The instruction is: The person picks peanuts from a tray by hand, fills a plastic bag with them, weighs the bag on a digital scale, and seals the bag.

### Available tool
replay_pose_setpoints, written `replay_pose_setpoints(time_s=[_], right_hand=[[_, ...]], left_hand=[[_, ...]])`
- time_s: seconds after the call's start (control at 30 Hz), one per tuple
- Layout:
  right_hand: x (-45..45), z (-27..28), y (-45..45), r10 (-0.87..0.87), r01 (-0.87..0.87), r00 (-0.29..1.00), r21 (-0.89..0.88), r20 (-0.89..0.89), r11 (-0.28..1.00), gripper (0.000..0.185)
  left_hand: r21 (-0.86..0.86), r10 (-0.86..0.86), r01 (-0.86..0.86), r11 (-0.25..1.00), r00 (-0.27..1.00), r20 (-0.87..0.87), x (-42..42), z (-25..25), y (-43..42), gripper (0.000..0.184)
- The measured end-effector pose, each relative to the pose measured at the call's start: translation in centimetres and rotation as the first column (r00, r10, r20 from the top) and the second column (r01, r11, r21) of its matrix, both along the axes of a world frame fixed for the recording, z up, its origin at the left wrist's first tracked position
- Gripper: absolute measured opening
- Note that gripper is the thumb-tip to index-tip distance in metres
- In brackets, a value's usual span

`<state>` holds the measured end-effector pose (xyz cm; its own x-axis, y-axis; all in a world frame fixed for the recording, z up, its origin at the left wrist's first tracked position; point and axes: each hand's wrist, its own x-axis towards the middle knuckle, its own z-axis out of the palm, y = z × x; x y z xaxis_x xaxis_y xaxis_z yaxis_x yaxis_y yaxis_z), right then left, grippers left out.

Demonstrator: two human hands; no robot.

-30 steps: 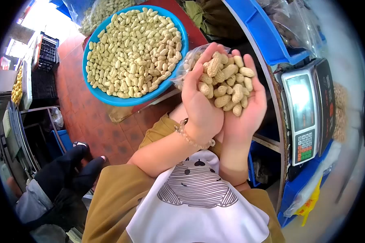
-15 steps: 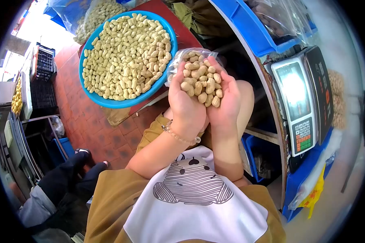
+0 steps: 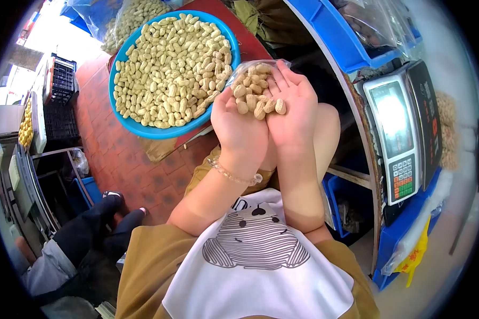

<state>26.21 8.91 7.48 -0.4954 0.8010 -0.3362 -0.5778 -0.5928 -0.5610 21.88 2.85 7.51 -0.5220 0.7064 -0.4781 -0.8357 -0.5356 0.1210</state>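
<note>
My left hand [image 3: 239, 130] and my right hand [image 3: 292, 114] are held side by side, palms up, forming a shallow cup. Several unshelled peanuts [image 3: 259, 106] rest across the two palms. The right fingers are stretched out, while the left fingers are partly hidden behind the nuts. A clear plastic bag [image 3: 275, 67] lies just beyond my fingertips, and more peanuts lie at its mouth. Left of my hands stands a round blue basin [image 3: 123, 123] full of peanuts, its rim close to my left hand.
A digital scale [image 3: 402, 133] stands at the right, beside a blue tray [image 3: 351, 56] with bagged goods. Another bag of peanuts [image 3: 138, 21] sits behind the basin. Black crates [image 3: 61, 80] are at the far left. A person's legs [image 3: 85, 228] show at lower left.
The heap in my cupped hands has become smaller, with peanuts now lying toward the bag. My hands have tilted forward, and the right fingers have straightened.
</note>
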Motion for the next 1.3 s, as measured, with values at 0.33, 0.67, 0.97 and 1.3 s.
replay_pose_setpoints(time_s=[0.33,0.67,0.97,1.3], right_hand=[[-0.1,0.6,-0.2,-0.159,0.159,0.987,0.053,0.003,0.986,0.066],[2.3,1.3,0.6,0.018,-0.015,0.999,0.104,-0.028,0.994,0.052],[3.7,-2.1,5.8,-0.389,-0.552,0.482,0.617,0.785,0.561,0.034],[0.6,-2.9,8.5,-0.456,-0.530,0.541,0.707,0.707,0.468,0.013]], left_hand=[[0.170,-0.077,0.069,0.983,0.996,0.037,0.0,0.5,-1.2,0.055],[0.238,-0.274,0.214,0.947,0.927,0.256,-1.4,1.8,-3.8,0.063],[-0.539,-0.653,-0.378,0.753,-0.535,-0.537,-4.4,1.6,-6.2,0.019],[-0.319,-0.620,-0.536,0.781,-0.610,-0.493,-7.0,-0.6,-5.9,0.003]])
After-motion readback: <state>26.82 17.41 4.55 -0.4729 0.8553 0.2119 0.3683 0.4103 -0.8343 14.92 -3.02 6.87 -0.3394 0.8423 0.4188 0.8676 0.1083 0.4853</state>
